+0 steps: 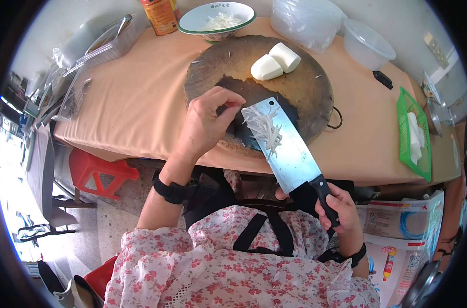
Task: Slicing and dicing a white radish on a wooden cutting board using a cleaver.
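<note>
My right hand (339,210) grips the black handle of a cleaver (291,148), its wide steel blade lying flat and tilted up toward the board. A small heap of pale vegetable shreds (270,129) rests on the blade. Just left of the blade's far end is my left hand (214,113), thumb and fingertips pinched together; I see nothing between them. Beneath both is a round wooden chopping board (310,90), with a dark wet patch in its middle. Two peeled white vegetable pieces (275,61) lie side by side near its far edge.
Behind the board stands a green-rimmed bowl (187,26) holding shreds, beside an orange can (162,17). Plastic tubs (368,44) stand back right; a black object (382,79) lies before them. A green basket (404,133) holds white pieces. Clear plastic trays (73,92) lie left.
</note>
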Tool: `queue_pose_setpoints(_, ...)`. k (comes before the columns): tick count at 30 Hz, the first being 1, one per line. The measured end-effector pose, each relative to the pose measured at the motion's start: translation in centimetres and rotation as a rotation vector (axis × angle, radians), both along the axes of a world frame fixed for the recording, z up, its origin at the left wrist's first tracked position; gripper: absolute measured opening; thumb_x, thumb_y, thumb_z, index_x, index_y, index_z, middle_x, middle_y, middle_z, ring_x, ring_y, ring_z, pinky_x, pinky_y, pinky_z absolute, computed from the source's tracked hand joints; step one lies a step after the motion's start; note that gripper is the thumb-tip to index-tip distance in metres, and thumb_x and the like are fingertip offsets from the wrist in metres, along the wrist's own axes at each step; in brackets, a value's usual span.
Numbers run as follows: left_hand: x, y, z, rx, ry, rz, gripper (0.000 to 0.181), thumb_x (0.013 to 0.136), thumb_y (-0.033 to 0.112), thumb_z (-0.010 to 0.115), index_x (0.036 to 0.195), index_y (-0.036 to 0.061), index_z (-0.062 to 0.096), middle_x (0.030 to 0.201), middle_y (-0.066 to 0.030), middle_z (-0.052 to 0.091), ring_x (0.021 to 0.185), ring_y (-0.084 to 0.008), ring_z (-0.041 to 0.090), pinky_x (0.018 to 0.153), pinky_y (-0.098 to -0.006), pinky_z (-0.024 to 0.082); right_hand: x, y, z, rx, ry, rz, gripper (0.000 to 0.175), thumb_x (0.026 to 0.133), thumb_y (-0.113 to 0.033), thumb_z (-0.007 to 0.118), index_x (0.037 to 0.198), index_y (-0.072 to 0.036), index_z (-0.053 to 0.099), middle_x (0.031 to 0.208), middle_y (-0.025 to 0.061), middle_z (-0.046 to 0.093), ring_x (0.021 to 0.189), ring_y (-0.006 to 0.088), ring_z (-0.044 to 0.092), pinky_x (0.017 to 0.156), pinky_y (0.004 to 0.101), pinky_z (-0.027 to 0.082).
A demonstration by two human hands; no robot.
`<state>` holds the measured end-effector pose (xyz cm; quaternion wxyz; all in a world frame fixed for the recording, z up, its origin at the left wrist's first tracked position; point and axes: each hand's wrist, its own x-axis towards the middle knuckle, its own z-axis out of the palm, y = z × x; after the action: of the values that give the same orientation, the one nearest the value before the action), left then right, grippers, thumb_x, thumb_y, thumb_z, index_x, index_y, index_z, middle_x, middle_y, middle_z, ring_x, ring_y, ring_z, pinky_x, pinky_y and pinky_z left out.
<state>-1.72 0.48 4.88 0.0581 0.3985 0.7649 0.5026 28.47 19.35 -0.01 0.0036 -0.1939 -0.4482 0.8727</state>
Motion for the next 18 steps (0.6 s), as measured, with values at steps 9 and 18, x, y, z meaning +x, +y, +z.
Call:
queue_pose_setpoints(9, -2.0, 0.2, -2.1, 0.115, 0.070, 0.136, 0.020, 0.088, 0.001, 0.060, 0.106, -0.0012, 0.067, 0.100, -0.0088, 0.066, 0.094, -0.0183, 0.063, 0.085, -0.0304, 0.050, -2.1, 0.9, 2.0, 0.050, 0.088, 0.011, 0.050, 0.097, -0.024, 0.060, 0.137, 0.003, 0.044, 0.075, 0.0139, 0.058, 0.042, 0.0137, 0.052, 0.038, 0.0262, 0.045)
queue_pose_setpoints(18, -2.2, 1.1, -4.9, 0.068, 0.397, 0.181, 0.018, 0.083, 0.003, 0.064, 0.100, 0.0040, 0.068, 0.103, -0.0115, 0.064, 0.100, -0.0330, 0.060, 0.089, -0.0421, 0.049, -9.5, 2.3, 7.9, 0.241, 0.125, -0.049, 0.047, 0.097, -0.022, 0.059, 0.136, 0.001, 0.046, 0.078, 0.0104, 0.058, 0.046, 0.0134, 0.052, 0.042, 0.0271, 0.046)
